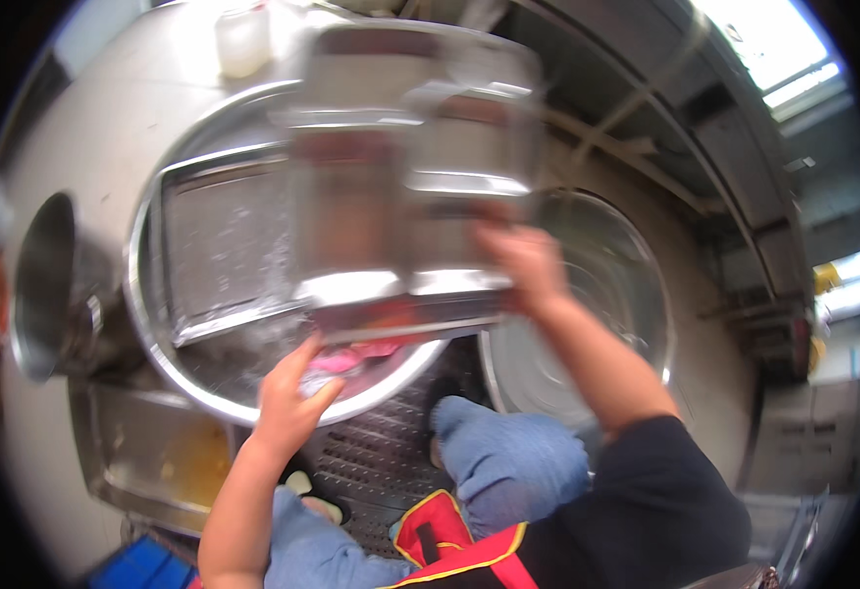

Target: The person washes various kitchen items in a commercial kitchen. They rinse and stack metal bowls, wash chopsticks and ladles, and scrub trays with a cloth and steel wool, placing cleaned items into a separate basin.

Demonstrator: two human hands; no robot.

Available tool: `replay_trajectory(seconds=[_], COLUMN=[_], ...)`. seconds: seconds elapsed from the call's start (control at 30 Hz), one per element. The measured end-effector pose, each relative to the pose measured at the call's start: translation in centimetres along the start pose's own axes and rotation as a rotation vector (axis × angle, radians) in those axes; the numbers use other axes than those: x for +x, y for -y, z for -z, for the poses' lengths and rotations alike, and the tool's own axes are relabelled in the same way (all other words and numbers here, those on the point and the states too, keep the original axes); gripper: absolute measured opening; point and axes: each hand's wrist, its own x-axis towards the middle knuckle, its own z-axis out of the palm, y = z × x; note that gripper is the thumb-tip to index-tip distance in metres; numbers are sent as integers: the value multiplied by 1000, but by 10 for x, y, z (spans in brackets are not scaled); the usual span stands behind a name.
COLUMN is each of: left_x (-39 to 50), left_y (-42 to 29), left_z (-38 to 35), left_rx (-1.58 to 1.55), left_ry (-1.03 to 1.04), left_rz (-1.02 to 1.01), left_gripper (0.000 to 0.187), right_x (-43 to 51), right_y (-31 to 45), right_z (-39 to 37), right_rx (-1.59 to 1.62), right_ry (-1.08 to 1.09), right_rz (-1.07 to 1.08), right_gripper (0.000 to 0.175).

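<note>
A blurred, divided stainless steel tray (356,206) with several rectangular compartments is held tilted above a large metal basin (139,294). My right hand (529,265) grips it by its right side. Just below the tray's lower left corner is my left hand (293,394), thumb and fingers spread; its fingertips meet or nearly meet the corner. Inside the basin, on the left, a rectangular metal pan (227,243) lies in water. A pink cloth-like item (341,359) shows in the basin beneath the tray, partly hidden.
To the right, a second large round basin (525,368) seems to hold clear water. A metal pot (47,287) and a rectangular pan with yellowish liquid (198,460) are at left. A whitish jug (243,40) stands behind. Below me is a perforated dark mat (371,456).
</note>
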Motion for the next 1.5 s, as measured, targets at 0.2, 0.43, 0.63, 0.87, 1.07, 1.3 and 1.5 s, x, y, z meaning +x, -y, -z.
replay_trajectory(seconds=[0.2, 0.43, 0.63, 0.87, 1.07, 1.3, 1.5], left_x=[-48, -32, 18, 70, 99, 82, 56], left_y=[98, 134, 189, 214, 220, 223, 216], left_z=[1, -7, 94, 150, 169, 168, 142], left_rx=[556, 428, 688, 826, 849, 698, 374], left_ry=[73, -99, -928, -551, -461, -334, -525], left_rz=[83, 341, 238, 628, 812, 881, 908], left_gripper=[24, 27, 41, 36, 16, 26, 16], right_x=[-113, -130, -25, 6, 23, 51, 83], right_y=[-114, -284, -212, -107, -156, -181, -165], right_z=[249, 273, 136, -118, -228, -233, -177], right_rx=[-820, -1132, -989, -856, -1195, -1207, -865], right_ry=[-800, -692, -600, 804, 788, 783, 863], right_rz=[104, -330, 317, 449, 250, 206, -88], right_gripper=[28, 44, 45, 43, 51, 35, 22])
